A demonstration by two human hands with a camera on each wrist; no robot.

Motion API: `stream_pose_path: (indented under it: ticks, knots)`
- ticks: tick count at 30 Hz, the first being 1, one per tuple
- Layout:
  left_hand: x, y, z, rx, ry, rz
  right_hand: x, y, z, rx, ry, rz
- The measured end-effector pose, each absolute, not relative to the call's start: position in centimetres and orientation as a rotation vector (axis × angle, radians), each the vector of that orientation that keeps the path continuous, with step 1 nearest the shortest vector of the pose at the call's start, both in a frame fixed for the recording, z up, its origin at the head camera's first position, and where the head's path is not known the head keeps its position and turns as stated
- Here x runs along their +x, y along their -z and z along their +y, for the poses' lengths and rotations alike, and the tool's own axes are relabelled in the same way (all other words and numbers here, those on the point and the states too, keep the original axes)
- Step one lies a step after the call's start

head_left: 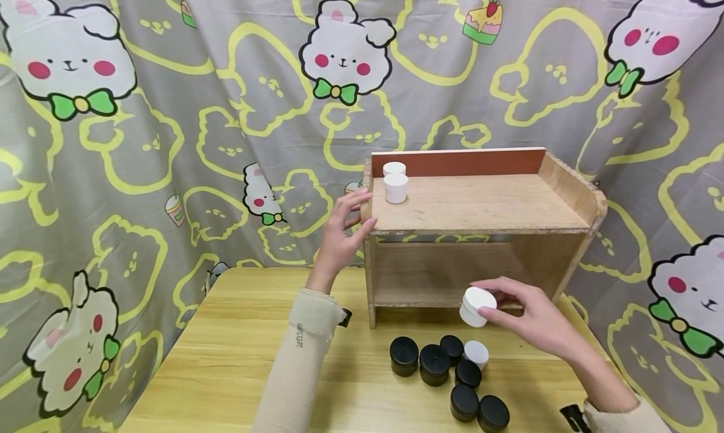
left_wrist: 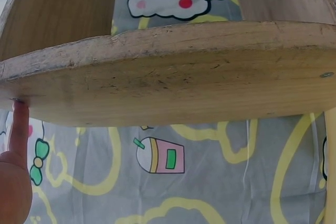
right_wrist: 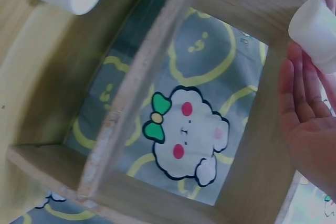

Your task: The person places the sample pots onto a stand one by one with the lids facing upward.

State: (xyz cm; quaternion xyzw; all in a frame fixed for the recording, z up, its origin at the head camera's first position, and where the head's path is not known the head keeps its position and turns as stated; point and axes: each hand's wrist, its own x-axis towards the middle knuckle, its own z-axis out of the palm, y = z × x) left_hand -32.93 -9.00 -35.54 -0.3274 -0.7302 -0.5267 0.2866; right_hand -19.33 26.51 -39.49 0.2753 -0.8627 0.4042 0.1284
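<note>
My right hand (head_left: 532,317) pinches a small white lidded jar (head_left: 476,308) between thumb and fingers, tilted, in front of the lower compartment of a wooden shelf (head_left: 469,207). The right wrist view has that jar (right_wrist: 315,35) at its right edge, beside the fingers. At the shelf's left side panel, my left hand (head_left: 339,232) rests with fingers and thumb extended against the wood. One digit (left_wrist: 20,129) touches the panel's outer face in the left wrist view. Two white jars (head_left: 396,189) stand one behind the other at the left end of the top board.
Several black lidded jars (head_left: 434,365) are grouped on the wooden table (head_left: 226,351) before the shelf. Among them stands another white jar (head_left: 476,354). A raised side wall (head_left: 571,188) bounds the top board on the right. A patterned curtain (head_left: 198,137) hangs behind.
</note>
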Motion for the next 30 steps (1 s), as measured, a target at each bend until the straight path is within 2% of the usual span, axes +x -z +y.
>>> stream_pose_path:
  ticks: [30]
  knots:
    - [-33.0,35.6,-8.9,-0.87,1.41,-1.939,-20.4,32.9,24.5,0.731,-1.14,-2.379]
